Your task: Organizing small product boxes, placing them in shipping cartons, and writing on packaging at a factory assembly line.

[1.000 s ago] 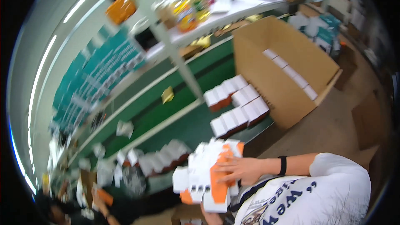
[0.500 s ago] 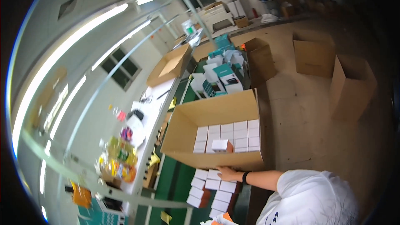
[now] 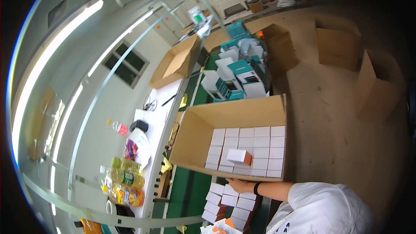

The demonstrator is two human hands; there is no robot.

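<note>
My right hand (image 3: pixel 241 185), with a black band on the wrist, reaches in from the lower right. Its fingers are stretched out beside the near wall of a large open carton (image 3: pixel 242 111), over small white boxes (image 3: pixel 231 190) with orange sides. It touches or hovers close above them; I cannot tell which. Inside the carton stand rows of similar white boxes (image 3: pixel 261 142). One loose white box with an orange end (image 3: pixel 238 156) lies tilted on top of them. At the bottom edge is an orange-and-white opened piece of packaging (image 3: pixel 223 226). My left hand is out of the picture.
Teal-and-white boxes (image 3: pixel 242 71) crowd the green work surface (image 3: pixel 184 190) beyond the carton. A white shelf (image 3: pixel 167 93) on the left holds bottles (image 3: pixel 125 177), a shallow cardboard tray (image 3: pixel 173 63) and cables. Open cartons (image 3: pixel 338 45) stand on the floor to the right.
The view has shifted, so the carton and boxes appear slightly farther right. My right hand stays by the carton's near wall; the loose box still lies on top of the rows.
</note>
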